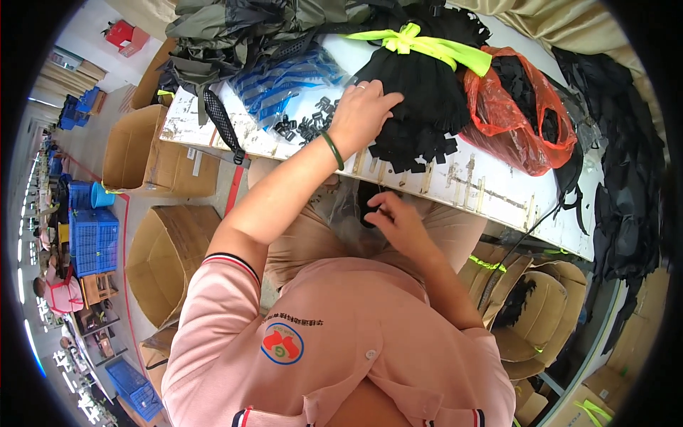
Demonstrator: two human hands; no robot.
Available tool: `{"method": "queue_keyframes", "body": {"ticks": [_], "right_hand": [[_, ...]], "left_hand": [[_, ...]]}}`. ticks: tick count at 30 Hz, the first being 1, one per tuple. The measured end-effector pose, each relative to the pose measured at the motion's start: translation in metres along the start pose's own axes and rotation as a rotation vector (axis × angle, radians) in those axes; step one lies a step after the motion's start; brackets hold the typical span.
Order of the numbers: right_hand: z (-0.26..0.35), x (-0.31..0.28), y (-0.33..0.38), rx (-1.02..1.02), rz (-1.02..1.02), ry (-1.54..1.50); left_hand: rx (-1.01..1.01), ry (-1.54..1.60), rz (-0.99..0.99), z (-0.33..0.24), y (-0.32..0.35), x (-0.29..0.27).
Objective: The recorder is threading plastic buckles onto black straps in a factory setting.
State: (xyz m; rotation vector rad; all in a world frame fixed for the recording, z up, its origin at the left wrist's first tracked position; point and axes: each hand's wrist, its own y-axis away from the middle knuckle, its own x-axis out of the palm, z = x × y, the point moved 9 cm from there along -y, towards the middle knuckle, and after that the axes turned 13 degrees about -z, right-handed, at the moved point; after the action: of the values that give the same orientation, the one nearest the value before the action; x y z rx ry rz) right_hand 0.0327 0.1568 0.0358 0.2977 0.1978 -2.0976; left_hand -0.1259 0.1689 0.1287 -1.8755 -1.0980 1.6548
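My left hand (361, 117) is over the table at the left edge of a bundle of black straps (420, 89), its fingers curled against them. What those fingers hold, if anything, is hidden. A bright yellow-green band (434, 48) is knotted around the bundle. Beside my left wrist lies a pile of small black plastic buckles (307, 127). Lower down, between the table edge and my lap, my right hand (400, 222) has its thumb and fingers closed on a black strap piece (368, 201). Clear plastic film (340, 212) lies across my lap below it.
On the white, worn table (491, 186) are a blue-and-clear plastic bag (281, 85) and a red plastic bag (491, 117) with black pieces. Dark fabric (249, 25) heaps at the back; black material (626, 171) hangs at right. Cardboard boxes (167, 260) stand on both sides.
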Motion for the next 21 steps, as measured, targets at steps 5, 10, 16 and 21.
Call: {"method": "queue_keyframes", "body": {"ticks": [5, 10, 16, 21], "right_hand": [[-0.024, -0.003, 0.008, 0.087, 0.071, -0.008], [-0.045, -0.004, 0.003, 0.141, 0.052, -0.006], [-0.045, 0.012, 0.005, 0.111, 0.100, -0.028], [-0.066, -0.008, -0.006, 0.241, 0.022, -0.239]], "left_hand": [[0.010, -0.012, 0.044, 0.003, 0.006, 0.010], [0.017, -0.050, 0.017, 0.000, -0.006, 0.008], [-0.024, 0.035, -0.014, -0.001, -0.015, 0.001], [-0.265, 0.313, -0.004, -0.016, 0.015, -0.015]]}}
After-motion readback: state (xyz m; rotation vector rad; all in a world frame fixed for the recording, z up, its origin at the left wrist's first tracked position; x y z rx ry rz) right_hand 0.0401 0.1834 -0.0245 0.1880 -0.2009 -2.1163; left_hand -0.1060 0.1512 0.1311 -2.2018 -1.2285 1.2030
